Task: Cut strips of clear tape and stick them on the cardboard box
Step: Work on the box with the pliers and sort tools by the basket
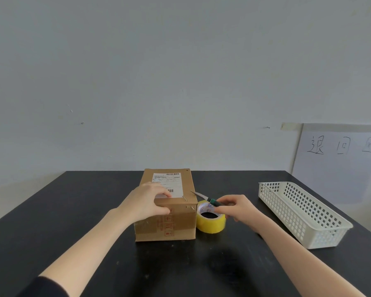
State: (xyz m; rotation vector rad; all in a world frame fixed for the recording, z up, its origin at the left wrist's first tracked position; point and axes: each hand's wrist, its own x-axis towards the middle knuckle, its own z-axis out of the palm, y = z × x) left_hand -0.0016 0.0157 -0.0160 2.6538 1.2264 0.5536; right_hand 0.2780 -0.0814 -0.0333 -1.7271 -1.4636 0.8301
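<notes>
A brown cardboard box (176,224) with a white shipping label on top stands mid-table. My left hand (148,200) presses on the box's near top edge, fingers curled over the front. A yellow roll of tape (211,221) stands against the box's right side. My right hand (238,209) hovers just over the roll and grips a small knife (204,197) with a dark green handle, its blade pointing left toward the box's top right edge. Whether a strip of clear tape lies under my left hand I cannot tell.
A white perforated plastic basket (304,213) lies at the right of the black table (73,211). A white board with handwriting (338,151) leans on the wall behind it. The wall is close behind the table's far edge.
</notes>
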